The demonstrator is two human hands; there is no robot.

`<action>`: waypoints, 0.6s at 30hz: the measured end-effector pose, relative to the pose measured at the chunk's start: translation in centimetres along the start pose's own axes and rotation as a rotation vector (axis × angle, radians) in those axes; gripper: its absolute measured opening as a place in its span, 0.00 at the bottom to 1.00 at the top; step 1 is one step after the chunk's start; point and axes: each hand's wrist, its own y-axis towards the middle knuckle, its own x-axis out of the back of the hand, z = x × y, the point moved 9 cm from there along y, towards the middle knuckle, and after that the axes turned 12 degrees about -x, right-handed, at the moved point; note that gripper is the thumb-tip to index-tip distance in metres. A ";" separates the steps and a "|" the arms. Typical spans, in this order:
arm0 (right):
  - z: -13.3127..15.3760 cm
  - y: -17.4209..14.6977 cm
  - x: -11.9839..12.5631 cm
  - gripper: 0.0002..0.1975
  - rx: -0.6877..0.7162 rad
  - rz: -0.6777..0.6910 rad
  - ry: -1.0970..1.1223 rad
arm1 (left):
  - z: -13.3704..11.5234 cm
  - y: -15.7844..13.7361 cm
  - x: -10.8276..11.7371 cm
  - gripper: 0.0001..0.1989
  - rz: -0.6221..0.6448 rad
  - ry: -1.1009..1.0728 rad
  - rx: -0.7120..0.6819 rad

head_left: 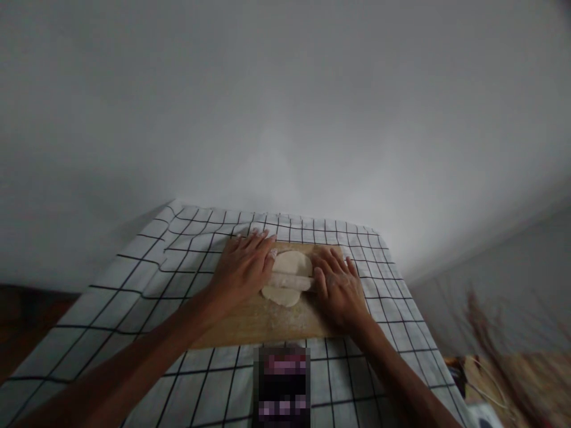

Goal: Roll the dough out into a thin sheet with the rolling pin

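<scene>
- Left hand (243, 267): flat, palm down, fingers stretched out and together, pressing on the left end of a rolling pin (291, 281). Not curled around it.
- Right hand (338, 286): same pose, flat and spread, resting on the pin's right end. Fingertips point away from the body.
- Rolling pin: pale, thin, lies crosswise between the two hands; only its middle stretch shows, both ends are hidden under the palms.
- Dough (288, 278): flattened pale oval, directly under the pin, in the gap between the hands. Part shows beyond the pin, part on the near side.
- Wooden board (267, 321): under dough and both hands, light dusting on its surface near the dough.
- Checked cloth (147, 267): white with black grid, covers the counter, board sits on it.
- Blurred dark object (282, 383): near edge, just behind the wrists; cannot tell what it is.
- Grey wall (285, 107) beyond the fingertips.
</scene>
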 end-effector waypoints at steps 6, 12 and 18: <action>1.3 -5.5 0.7 0.23 0.051 -0.041 0.004 | -2.4 -3.4 0.7 0.25 0.021 0.028 -0.117; 1.5 -5.8 0.9 0.18 0.026 -0.087 -0.006 | -2.7 -5.0 0.7 0.26 0.053 0.000 -0.134; -0.2 0.7 1.7 0.16 -0.011 -0.026 -0.004 | -1.4 -3.3 0.0 0.24 0.094 0.012 -0.027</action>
